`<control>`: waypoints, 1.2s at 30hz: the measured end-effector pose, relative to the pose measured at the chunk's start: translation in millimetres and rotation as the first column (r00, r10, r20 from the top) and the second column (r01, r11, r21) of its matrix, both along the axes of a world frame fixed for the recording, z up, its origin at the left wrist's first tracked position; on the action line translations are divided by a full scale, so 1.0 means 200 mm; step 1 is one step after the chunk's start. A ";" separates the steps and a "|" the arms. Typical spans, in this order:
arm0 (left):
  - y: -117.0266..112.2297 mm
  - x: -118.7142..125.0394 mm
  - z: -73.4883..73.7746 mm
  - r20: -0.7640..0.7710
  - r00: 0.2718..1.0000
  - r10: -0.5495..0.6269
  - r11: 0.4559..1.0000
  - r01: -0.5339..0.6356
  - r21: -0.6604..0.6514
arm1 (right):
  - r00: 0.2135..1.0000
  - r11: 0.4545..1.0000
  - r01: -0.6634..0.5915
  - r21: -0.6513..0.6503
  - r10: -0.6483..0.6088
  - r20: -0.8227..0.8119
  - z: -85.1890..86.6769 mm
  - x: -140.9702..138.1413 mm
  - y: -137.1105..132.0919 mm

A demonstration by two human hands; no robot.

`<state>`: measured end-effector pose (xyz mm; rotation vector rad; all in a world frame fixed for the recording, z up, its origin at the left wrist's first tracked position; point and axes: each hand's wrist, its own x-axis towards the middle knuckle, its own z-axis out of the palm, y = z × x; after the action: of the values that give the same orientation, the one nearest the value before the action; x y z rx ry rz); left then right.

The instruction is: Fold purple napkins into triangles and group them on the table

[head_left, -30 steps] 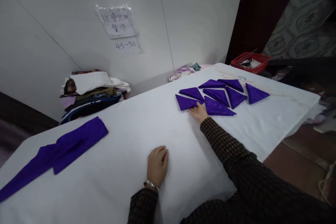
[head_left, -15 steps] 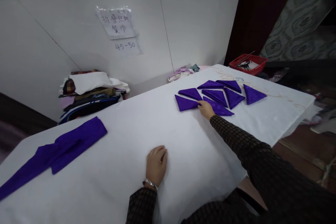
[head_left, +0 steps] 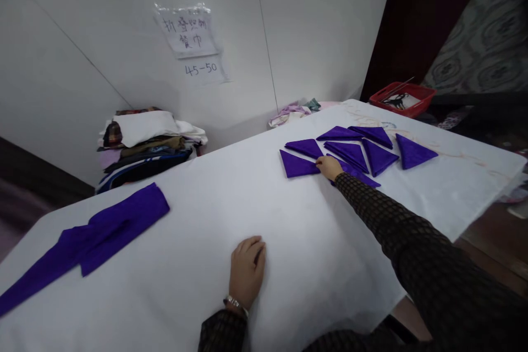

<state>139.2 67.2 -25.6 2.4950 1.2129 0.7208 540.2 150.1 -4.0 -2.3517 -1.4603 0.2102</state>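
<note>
Clearly my right hand (head_left: 329,168) is nearer, bunched at the right corner of the purple triangular folded cloth (head_left: 297,165), right of centre, long axis running leftward (gripping, I can't tell); my left hand (head_left: 247,268), loosely relaxed, rests lower centre.

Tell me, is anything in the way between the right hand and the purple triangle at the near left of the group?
Nothing visible is: the right hand has its fingertips at the right end of that purple triangle. A neighbouring triangle lies partly hidden behind the hand, not between.
</note>
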 end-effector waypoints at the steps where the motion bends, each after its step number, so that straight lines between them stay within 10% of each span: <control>1: 0.00 0.00 0.00 0.000 1.000 -0.003 1.000 0.003 0.000 | 1.000 1.000 -0.003 -0.020 0.004 0.014 0.00 0.01 0.01; 17: 0.00 -0.01 -0.01 0.010 1.000 0.003 1.000 -0.003 0.005 | 0.931 0.975 -0.220 -0.039 0.222 0.290 0.02 -0.11 -0.01; 23: 0.01 -0.02 -0.03 0.004 1.000 -0.003 1.000 0.003 0.022 | 0.783 0.831 -0.555 -0.042 0.539 0.311 -0.05 -0.27 -0.03; 36: 0.06 -0.04 -0.07 0.024 0.999 -0.048 0.994 0.045 0.101 | 0.913 0.937 -0.335 -0.101 0.349 0.212 -0.06 -0.32 0.07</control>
<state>130.6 80.1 -40.4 2.5767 1.1325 0.8187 476.5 163.2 -16.9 -2.2079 -2.0038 0.0772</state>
